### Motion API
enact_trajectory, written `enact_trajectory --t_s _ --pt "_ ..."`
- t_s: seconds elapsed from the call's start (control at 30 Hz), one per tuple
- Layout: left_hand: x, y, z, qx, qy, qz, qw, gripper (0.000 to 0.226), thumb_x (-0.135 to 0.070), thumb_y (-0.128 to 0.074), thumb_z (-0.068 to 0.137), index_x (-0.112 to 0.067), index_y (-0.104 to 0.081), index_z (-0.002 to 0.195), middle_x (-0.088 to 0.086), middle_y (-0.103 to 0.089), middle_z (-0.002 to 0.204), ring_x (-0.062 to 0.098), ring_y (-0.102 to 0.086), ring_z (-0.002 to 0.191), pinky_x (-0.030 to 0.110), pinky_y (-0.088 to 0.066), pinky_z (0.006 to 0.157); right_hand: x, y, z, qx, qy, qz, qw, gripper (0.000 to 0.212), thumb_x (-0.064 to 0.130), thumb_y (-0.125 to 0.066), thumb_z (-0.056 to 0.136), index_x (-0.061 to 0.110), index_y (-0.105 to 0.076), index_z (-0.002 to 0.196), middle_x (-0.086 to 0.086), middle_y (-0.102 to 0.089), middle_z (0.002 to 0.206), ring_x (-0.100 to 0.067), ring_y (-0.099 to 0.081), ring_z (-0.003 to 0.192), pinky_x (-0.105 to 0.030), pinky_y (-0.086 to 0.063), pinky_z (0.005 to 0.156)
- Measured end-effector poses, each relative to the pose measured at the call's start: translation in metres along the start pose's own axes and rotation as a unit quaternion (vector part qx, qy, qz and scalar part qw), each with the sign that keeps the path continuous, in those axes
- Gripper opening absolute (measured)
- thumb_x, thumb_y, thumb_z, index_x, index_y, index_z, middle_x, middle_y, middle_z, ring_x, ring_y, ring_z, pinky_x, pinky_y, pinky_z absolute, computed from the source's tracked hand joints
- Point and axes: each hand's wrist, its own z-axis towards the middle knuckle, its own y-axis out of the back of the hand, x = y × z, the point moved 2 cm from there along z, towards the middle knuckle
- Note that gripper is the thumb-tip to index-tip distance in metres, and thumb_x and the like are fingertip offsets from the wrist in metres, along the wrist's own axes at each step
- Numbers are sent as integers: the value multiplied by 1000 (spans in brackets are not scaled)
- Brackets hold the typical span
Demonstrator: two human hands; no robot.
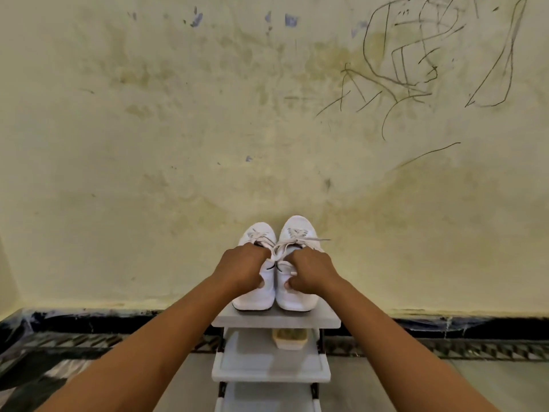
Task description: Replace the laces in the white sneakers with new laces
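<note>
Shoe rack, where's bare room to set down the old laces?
Top shelf is crowded: the sneakers fill it, leaving only a narrow front strip. The second shelf is bare in front of the tan object at its back.

I am counting two white sneakers, the left sneaker (255, 296) and the right sneaker (297, 297), and two hands are showing, the left hand (242, 267) and the right hand (312, 272). Three white shelves are stacking up below them, the top shelf (276, 321), the middle shelf (267, 368) and the lowest shelf (267, 398), and one beige object (289, 338) is showing.
</note>
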Motion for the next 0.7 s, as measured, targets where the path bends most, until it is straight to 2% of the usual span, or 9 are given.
enact_trajectory --t_s 0.27,0.5,0.63,0.7 --pt "14 -27 19 17 9 -14 1000 44 -25 -68 80 -21 -51 121 2 -55 123 24 -51 113 29 -35 73 -12 -23 30 48 -4 17 999 33 29 -73 74 17 -60 102 0 -64 109 -21 -57 102 -25 -31 67" --pt "13 -30 26 3 13 -29 999 43 -25 -68 80 -20 -49 119 1 -55 123 23 -50 114 26 -33 72 -17 -13 39 129 5 14 991 45 29 -71 78 14 -56 117 -4 -59 122 -23 -54 110 -26 -36 74" --pt "10 -32 24 -7 12 -49 999 42 -22 -67 80 -21 -50 118 -1 -56 123 21 -50 112 25 -33 70 -16 -14 35 130 3 36 991 49 25 -73 78 11 -53 121 -6 -57 125 -24 -52 112 -24 -34 75" --pt "9 -26 17 -27 23 -71 997 46 -22 -65 82 -22 -48 125 -1 -53 128 22 -49 116 26 -36 76 -15 -10 27 90 -3 55 994 51 23 -72 78 13 -51 124 -4 -54 129 -22 -50 116 -26 -37 79"
